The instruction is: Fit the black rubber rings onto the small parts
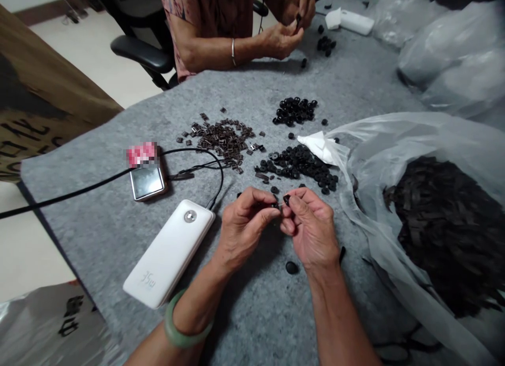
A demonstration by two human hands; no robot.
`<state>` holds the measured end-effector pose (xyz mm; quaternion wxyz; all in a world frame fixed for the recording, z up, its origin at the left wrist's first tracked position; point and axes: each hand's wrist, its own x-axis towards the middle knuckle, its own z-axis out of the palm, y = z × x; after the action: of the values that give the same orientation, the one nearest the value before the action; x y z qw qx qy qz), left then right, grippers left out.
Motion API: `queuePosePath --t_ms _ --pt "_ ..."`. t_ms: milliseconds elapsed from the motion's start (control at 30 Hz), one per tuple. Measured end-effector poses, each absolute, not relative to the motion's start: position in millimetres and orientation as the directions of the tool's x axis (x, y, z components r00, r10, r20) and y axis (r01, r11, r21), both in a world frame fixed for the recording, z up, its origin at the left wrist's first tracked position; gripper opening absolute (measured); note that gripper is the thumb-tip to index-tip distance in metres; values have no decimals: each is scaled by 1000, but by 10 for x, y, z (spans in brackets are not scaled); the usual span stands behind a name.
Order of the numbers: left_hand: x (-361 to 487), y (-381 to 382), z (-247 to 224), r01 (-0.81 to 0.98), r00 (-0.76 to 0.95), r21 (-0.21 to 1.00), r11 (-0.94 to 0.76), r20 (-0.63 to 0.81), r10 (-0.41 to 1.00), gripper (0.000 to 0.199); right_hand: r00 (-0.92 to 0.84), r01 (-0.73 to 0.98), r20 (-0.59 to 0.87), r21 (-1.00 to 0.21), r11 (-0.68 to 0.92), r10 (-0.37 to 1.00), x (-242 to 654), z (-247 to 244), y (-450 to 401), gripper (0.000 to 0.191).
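Note:
My left hand (244,226) and my right hand (311,224) meet above the grey felt table cover (98,219), fingertips close together. Between them, each pinches a small black part: a black rubber ring (286,199) in my right, a small black piece (275,204) in my left. They look joined, but I cannot tell. Just beyond lie a heap of black rings (295,163) and a scatter of dark brown clips (223,142). A single black disc (292,267) rests below my hands. A jade bangle (187,321) circles my left wrist.
A white power bank (169,253) lies left of my hands, cabled to a phone (147,181). A plastic bag of dark strips (445,234) fills the right. Across the table, a co-worker's hands (284,37) hold a small black part, near another black heap (294,111).

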<state>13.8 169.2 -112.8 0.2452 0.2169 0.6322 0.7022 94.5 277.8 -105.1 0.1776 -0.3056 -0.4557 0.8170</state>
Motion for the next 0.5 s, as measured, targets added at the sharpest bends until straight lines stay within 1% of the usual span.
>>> queuePosePath --t_ms 67,133,200,233,267,333,433,500 --pt "133 1707 -1142 -219 -769 967 -130 -89 633 16 -726 33 -316 -903 -428 611 981 -1078 2832 42" --pt "123 1722 -1151 -358 -739 914 -191 -152 657 18 -721 173 -293 -954 -246 628 1039 -1097 2909 34" --pt "109 1733 -1152 -450 -712 863 -227 -194 674 19 -751 329 -269 -944 -12 603 1101 -1092 2985 23" --pt "103 1736 -1151 -481 -703 846 -232 -213 679 19 -769 370 -253 -925 86 588 1128 -1079 3012 19" --pt "98 1738 -1150 -502 -697 832 -236 -228 680 20 -783 379 -229 -913 152 578 1149 -1060 3029 16" --pt "94 1740 -1145 -528 -692 814 -243 -246 679 21 -793 307 -135 -931 199 594 1171 -1015 3025 17" --pt "101 1743 -1142 -539 -679 809 -235 -252 690 22 -771 115 49 -970 214 635 1155 -952 2939 17" --pt "111 1745 -1141 -543 -661 812 -216 -254 707 22 -766 36 130 -969 245 629 1126 -925 2868 14"
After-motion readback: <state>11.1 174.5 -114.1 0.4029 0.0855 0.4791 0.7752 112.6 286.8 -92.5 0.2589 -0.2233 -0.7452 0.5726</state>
